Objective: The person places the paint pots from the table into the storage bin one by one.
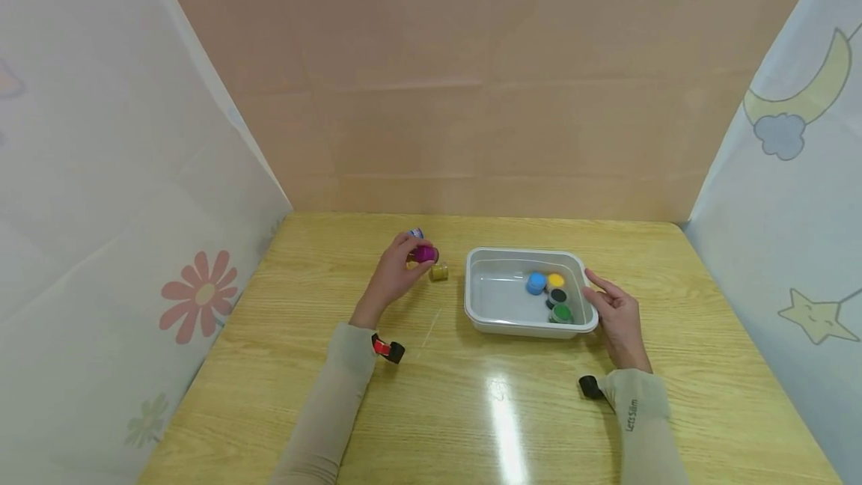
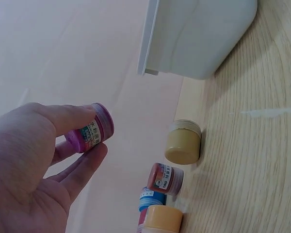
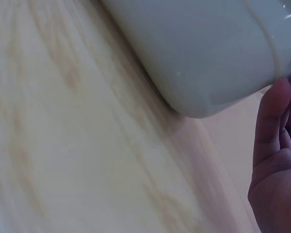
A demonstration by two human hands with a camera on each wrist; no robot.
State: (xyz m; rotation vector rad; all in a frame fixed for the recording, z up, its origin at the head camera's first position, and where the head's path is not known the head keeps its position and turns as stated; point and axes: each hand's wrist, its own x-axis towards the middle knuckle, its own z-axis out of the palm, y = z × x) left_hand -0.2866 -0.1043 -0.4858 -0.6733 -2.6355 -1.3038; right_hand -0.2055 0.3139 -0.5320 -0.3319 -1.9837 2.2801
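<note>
While the left hand (image 1: 393,275) pinches a magenta paint pot (image 1: 425,254) just above the table (image 1: 431,395), left of the white tray (image 1: 474,298), the right hand (image 1: 616,320) rests relaxed against the tray's right rim, gripping nothing. Best carry that pot level, lid snug, clear of the gold pot (image 1: 439,272) nearby. Its label (image 2: 91,134) shows print too small to read; the right sleeve (image 1: 636,414) reads "Let's Slim".

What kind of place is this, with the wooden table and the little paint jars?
Probably a makeshift tabletop booth set up for recording, not a lived-in room. A wooden table is walled by a plain cardboard backdrop and patterned cloth sheets, with only a white tray and small paint jars on it.
</note>
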